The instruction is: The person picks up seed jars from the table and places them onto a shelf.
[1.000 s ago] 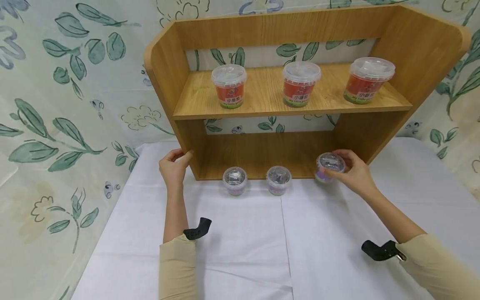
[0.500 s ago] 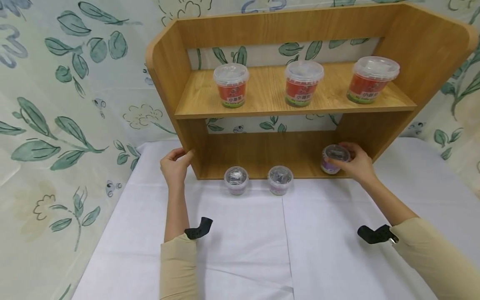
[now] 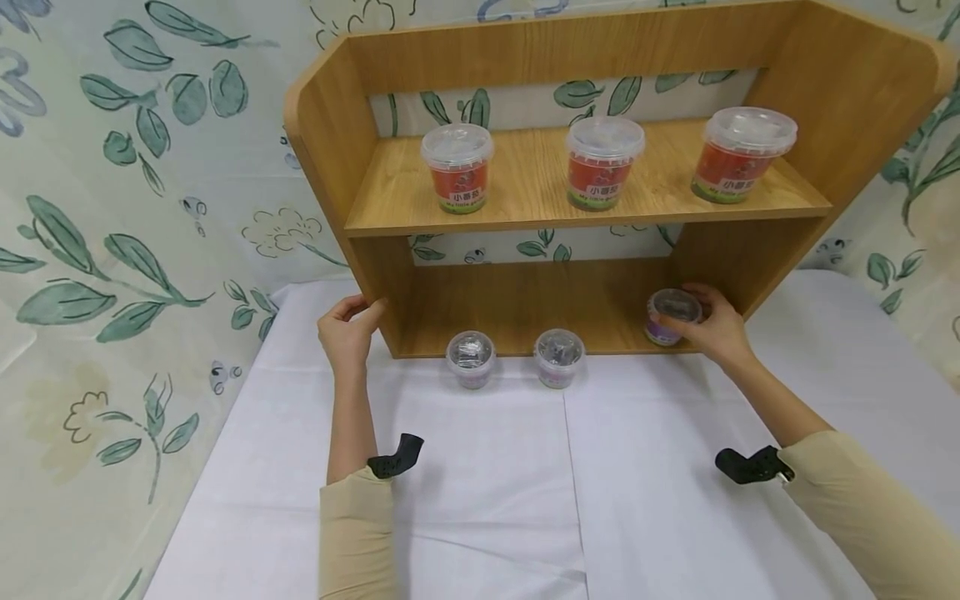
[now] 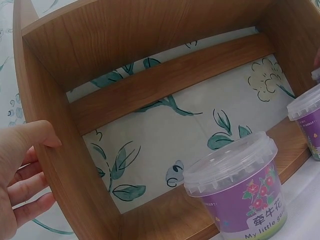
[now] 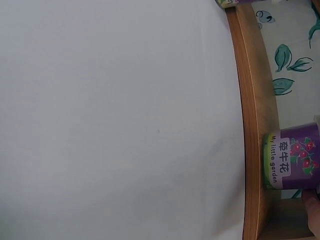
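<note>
My right hand [image 3: 716, 329] holds a purple plastic cup with a clear lid [image 3: 672, 317] between thumb and fingers. That cup stands upright on the lower board at the right end of the wooden shelf [image 3: 532, 304]. The right wrist view shows its purple label with red flowers [image 5: 300, 157] and a fingertip against it. On the left, my left hand [image 3: 351, 333] grips the shelf's side panel; in the left wrist view the thumb lies on the front edge and the fingers [image 4: 30, 190] are at the outer side.
Two more purple cups, one left [image 3: 471, 360] and one right [image 3: 559, 358], stand on the white cloth [image 3: 480, 483] just before the shelf. Three red-labelled cups, left [image 3: 459, 171], middle [image 3: 602, 165] and right [image 3: 738, 158], stand on the upper board. Behind hangs leaf-patterned fabric [image 3: 150, 375].
My right hand has moved the purple cup right and back, from the shelf's front edge onto the lower board. During the last half second it hardly moves. The left hand stays put.
</note>
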`<state>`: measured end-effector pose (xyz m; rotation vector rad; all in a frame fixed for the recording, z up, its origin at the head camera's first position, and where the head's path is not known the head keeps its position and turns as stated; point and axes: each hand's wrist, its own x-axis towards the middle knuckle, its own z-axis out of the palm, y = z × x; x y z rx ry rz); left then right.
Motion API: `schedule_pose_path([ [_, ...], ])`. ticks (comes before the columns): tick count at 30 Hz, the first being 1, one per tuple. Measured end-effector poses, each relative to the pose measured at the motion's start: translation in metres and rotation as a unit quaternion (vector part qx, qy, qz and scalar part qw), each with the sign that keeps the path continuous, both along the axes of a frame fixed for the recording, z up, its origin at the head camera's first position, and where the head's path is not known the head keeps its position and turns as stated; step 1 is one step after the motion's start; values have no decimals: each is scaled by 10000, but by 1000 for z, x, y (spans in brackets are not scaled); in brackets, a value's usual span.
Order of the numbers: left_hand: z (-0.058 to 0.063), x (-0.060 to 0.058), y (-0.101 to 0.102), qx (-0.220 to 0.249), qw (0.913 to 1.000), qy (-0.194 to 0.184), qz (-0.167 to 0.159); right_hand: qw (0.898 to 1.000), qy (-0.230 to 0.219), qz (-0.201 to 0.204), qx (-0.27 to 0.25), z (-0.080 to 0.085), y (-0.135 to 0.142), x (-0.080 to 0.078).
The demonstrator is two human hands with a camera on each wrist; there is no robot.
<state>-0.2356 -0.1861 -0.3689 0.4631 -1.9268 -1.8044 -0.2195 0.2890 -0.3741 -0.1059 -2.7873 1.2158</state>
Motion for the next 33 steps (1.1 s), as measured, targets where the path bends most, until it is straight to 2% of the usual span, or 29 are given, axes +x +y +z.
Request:
schedule_pose_path([
  [6, 1, 2, 1, 45, 9999, 63, -112, 9999, -93, 56, -57, 1, 0, 0],
  [11, 2, 3, 1, 55, 9999, 5, -143, 9999, 1, -40, -160, 6, 0, 1],
  [25, 1, 2, 0, 71, 9998, 96, -146, 9938, 773, -632, -492, 38, -13, 5],
  [33, 1, 2, 0, 107, 9997, 112, -175, 9920, 983, -586, -538, 38, -20, 10],
])
